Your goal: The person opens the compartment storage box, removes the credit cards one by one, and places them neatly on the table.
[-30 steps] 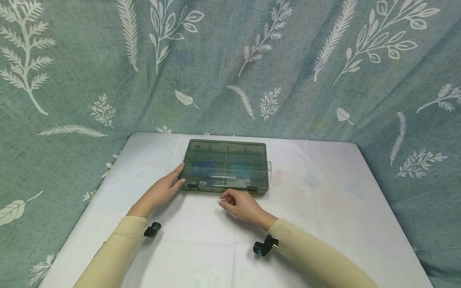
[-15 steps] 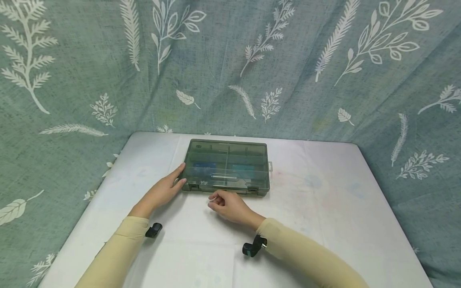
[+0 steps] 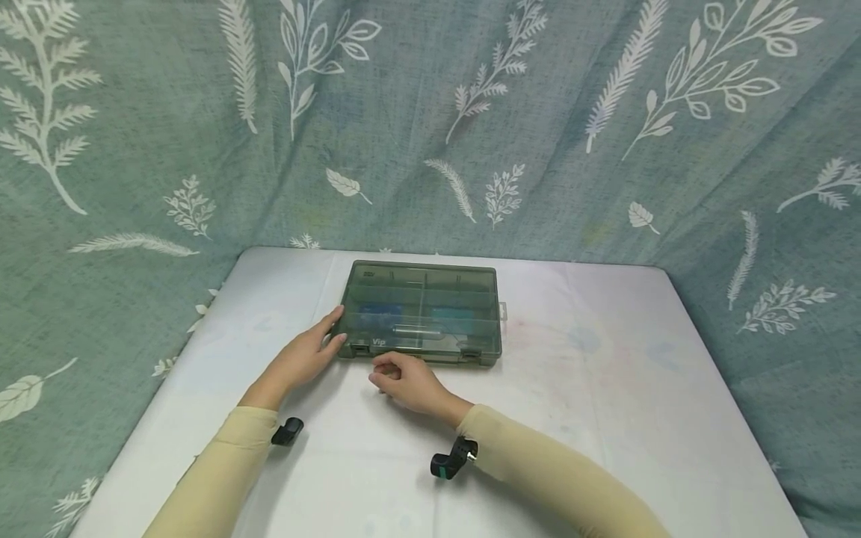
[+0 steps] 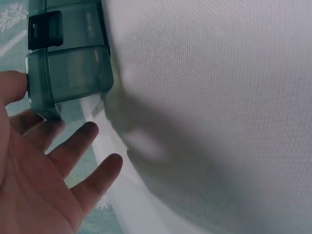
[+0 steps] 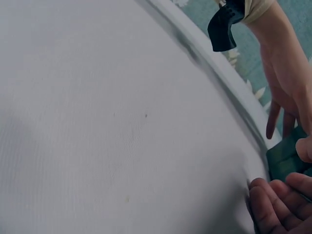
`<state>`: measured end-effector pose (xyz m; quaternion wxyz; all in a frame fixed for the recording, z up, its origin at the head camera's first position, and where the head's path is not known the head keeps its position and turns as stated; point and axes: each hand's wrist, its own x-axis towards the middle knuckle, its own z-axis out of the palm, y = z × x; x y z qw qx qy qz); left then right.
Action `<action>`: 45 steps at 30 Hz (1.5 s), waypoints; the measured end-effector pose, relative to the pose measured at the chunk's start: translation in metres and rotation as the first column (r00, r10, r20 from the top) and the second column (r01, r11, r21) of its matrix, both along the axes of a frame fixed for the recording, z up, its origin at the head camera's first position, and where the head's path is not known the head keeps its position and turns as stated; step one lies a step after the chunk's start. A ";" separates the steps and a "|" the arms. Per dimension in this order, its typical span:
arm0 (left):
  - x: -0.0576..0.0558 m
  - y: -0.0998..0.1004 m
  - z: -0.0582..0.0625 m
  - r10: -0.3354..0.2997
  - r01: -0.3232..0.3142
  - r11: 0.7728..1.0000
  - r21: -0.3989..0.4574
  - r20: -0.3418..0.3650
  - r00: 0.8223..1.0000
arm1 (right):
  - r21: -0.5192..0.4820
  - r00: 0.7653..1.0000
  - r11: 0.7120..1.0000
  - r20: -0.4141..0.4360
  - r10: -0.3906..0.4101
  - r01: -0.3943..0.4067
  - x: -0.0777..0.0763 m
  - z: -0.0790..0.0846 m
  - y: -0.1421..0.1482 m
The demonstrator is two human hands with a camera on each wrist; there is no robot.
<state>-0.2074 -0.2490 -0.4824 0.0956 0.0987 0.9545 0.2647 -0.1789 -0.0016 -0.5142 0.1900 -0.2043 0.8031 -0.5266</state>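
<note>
A translucent dark green compartment box (image 3: 460, 280) with a lid lies flat on the table, the lid down, "Vip" printed near its front edge. Two dark latches sit along that edge, a left latch (image 3: 360, 349) and a right latch (image 3: 469, 357). My left hand (image 3: 306, 362) touches the box's left front corner with thumb and fingers; in the left wrist view its outer fingers (image 4: 100, 180) stand spread, off the box. Just in front of the box, by the left latch, is my right hand (image 3: 410, 385), fingers loosely curled, thumb apart, nothing visible in them.
Through the lid show a blue item (image 3: 380, 312) and a teal item (image 3: 454, 317) in separate compartments. A clear tab (image 3: 503, 311) sticks out from the box's right side. White cloth (image 3: 592, 418) covers the table, and a leaf-patterned curtain (image 3: 403, 112) hangs around it.
My right hand has slid left along the front of the box, from nearer the right latch towards the left one. My left hand and the box have stayed in place.
</note>
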 end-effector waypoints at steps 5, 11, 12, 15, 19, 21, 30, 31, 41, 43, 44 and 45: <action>0.000 0.000 0.000 0.009 -0.009 1.000 -0.008 -0.009 1.000 | -0.073 0.996 0.997 0.083 -0.017 0.023 0.000 0.002 -0.011; -0.001 0.000 0.000 0.020 -0.020 1.000 0.013 -0.006 1.000 | -0.184 0.968 0.982 0.252 0.010 0.037 -0.003 0.002 -0.020; -0.001 0.000 0.001 0.022 -0.022 1.000 0.018 -0.005 1.000 | -0.205 0.958 0.978 0.288 0.018 0.043 -0.003 0.003 -0.021; -0.002 0.001 0.002 0.022 -0.022 1.000 0.021 -0.002 1.000 | -0.249 0.929 0.966 0.370 0.026 0.073 -0.005 0.003 -0.024; -0.002 0.002 0.003 0.014 -0.014 1.000 0.018 -0.003 1.000 | -0.276 0.910 0.954 0.414 0.008 0.117 -0.007 0.001 -0.028; -0.002 0.003 0.003 0.007 -0.007 1.000 0.017 -0.010 1.000 | -0.292 0.906 0.947 0.423 0.005 0.131 -0.007 -0.001 -0.030; -0.005 0.007 -0.002 0.016 -0.014 0.999 0.035 -0.037 0.999 | -0.328 0.880 0.924 0.474 -0.018 0.195 -0.008 -0.003 -0.041; -0.005 0.007 -0.003 0.020 -0.018 0.999 0.039 -0.040 0.999 | -0.327 0.877 0.922 0.481 -0.026 0.207 -0.008 -0.003 -0.042; -0.007 0.006 -0.012 0.008 -0.002 0.997 0.079 -0.075 0.997 | -0.297 0.839 0.909 0.536 -0.095 0.292 -0.008 0.000 -0.050; -0.007 0.006 -0.012 0.005 0.000 0.997 0.076 -0.071 0.997 | -0.292 0.835 0.908 0.540 -0.102 0.300 -0.008 0.001 -0.050; -0.007 0.006 -0.012 0.004 0.001 0.997 0.077 -0.069 0.998 | -0.289 0.833 0.908 0.543 -0.107 0.304 -0.008 0.001 -0.051; -0.008 0.006 -0.012 0.004 0.002 0.997 0.078 -0.066 0.998 | -0.288 0.831 0.906 0.546 -0.110 0.309 -0.008 0.001 -0.051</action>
